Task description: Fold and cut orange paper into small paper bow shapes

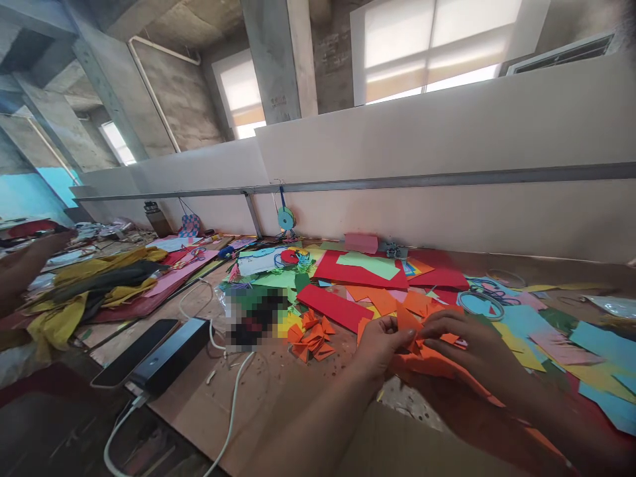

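My left hand (378, 346) pinches a piece of folded orange paper (405, 319) between thumb and fingers. Close against it on the right, my right hand (470, 348) has its fingers curled onto the same paper. More orange paper (432, 364) lies beneath both hands, partly covered by them. To the left of my hands sits a small heap of folded orange pieces (312, 336) on the brown tabletop (288, 411). A red paper strip (335, 308) lies just behind the heap.
Coloured paper sheets (531, 324) cover the right side. A dark power bank (171, 358) with a white cable (233, 404) and a phone (135, 352) lie front left. Yellow cloth (109, 265) and another person's arm (32, 268) are farther left. A low wall (422, 218) bounds the back.
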The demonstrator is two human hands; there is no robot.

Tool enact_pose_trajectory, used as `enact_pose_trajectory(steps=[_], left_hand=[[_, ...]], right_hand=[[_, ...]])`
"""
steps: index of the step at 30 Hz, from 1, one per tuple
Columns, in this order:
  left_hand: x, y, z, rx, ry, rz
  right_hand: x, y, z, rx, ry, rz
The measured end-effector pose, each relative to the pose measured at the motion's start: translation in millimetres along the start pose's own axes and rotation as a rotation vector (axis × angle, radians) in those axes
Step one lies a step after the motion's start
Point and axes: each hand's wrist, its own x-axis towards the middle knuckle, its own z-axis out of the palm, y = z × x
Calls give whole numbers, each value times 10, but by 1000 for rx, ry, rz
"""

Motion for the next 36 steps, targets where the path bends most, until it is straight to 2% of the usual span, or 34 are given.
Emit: enact_pose_trajectory(steps=[5,9,13,17,24,36], left_hand=[[-39,57,68,37,8,32],[-28,19,59,62,5,49],[-17,-10,50,84,-36,41],[-25,-9,61,202,-27,97],[17,-50,1,91,32,80],[-4,-9,24,63,34,52]], right_hand=[[-17,-62,63,48,7,171],[-32,-31,120,29,52,261],[-39,-24,119,12,80,260],[-49,-48,115,8,78,272],[-9,32,98,373,84,346],[-31,92,110,283,-29,361]])
